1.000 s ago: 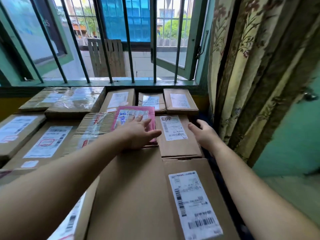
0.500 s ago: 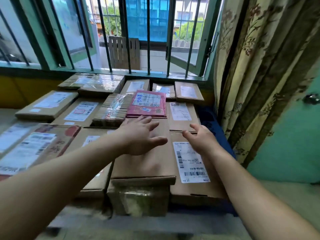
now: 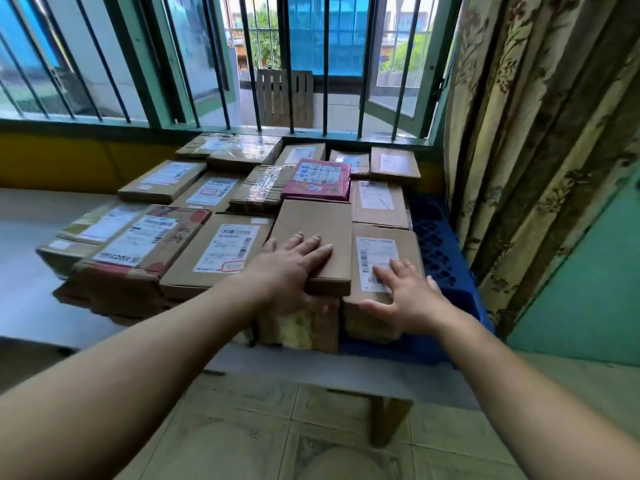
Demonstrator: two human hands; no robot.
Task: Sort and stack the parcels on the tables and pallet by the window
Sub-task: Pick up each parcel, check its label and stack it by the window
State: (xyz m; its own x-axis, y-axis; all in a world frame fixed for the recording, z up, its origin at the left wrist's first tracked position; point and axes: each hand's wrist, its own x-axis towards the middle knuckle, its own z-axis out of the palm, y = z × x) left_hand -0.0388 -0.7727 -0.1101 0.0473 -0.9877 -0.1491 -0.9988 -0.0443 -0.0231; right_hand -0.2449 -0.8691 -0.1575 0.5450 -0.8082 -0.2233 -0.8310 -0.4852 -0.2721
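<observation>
Several cardboard parcels lie packed together below the barred window. My left hand rests flat on the near end of a plain brown flat box, thumb over its front edge. My right hand lies with spread fingers on the labelled brown box beside it, at its near right corner. A pink parcel sits on top of the stack just behind the plain box. A taped box lies left of the pink one.
A blue plastic pallet shows under the parcels at the right. The flowered curtain hangs close on the right, with a green wall below it. A low table edge and tiled floor are near me.
The camera has pulled back from the stack. Both hands have come off the far parcels and settled on the two nearest boxes at the front edge.
</observation>
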